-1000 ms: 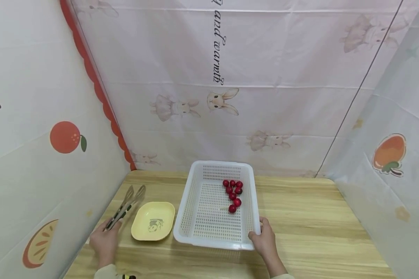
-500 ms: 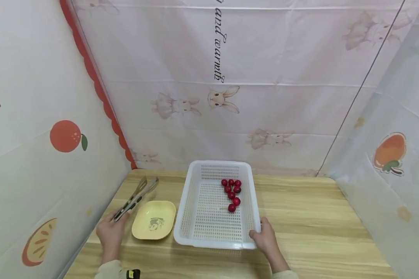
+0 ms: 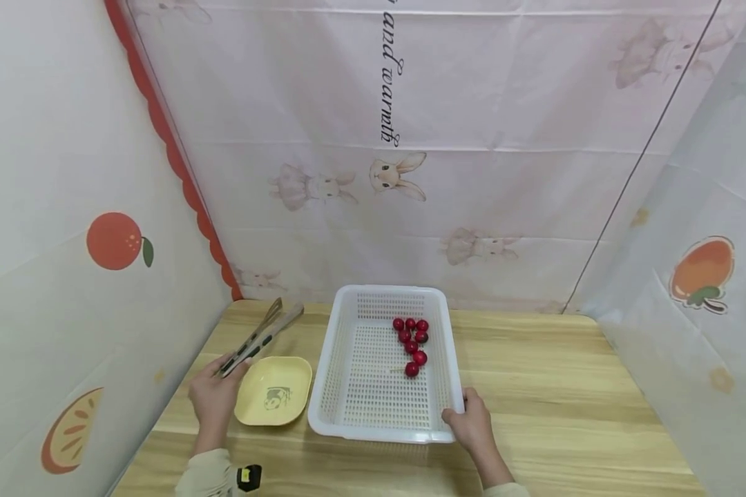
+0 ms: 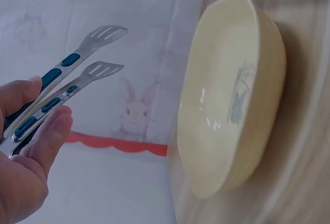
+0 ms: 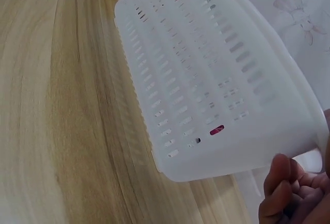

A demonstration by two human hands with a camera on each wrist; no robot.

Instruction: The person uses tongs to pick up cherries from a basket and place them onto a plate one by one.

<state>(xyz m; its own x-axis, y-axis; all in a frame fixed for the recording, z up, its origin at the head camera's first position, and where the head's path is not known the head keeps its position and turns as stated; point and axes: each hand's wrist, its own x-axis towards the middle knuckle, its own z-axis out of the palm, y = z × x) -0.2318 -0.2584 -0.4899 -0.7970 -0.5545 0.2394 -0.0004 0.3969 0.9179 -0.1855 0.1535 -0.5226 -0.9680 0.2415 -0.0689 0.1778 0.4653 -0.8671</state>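
My left hand (image 3: 216, 400) holds a pair of metal tongs (image 4: 62, 82) with dark green grip pads, their slotted tips apart and pointing away. The tongs are up off the table, just left of and beyond a yellow square dish (image 3: 262, 407) with a panda print. My right hand (image 3: 470, 424) grips the near right corner of a white plastic basket (image 3: 385, 433), thumb over the rim and fingers curled under it in the right wrist view. Several red cherries (image 3: 412, 347) lie in the basket's right half, one with a stem pointing left.
A wooden table (image 3: 553, 400) carries the dish and basket side by side. Printed cloth walls (image 3: 503, 103) with rabbits and fruit enclose it at the back and both sides.
My left hand has moved right and away from me with the tongs, up to the dish's left edge. The right hand keeps its grip on the basket, which stays in place.
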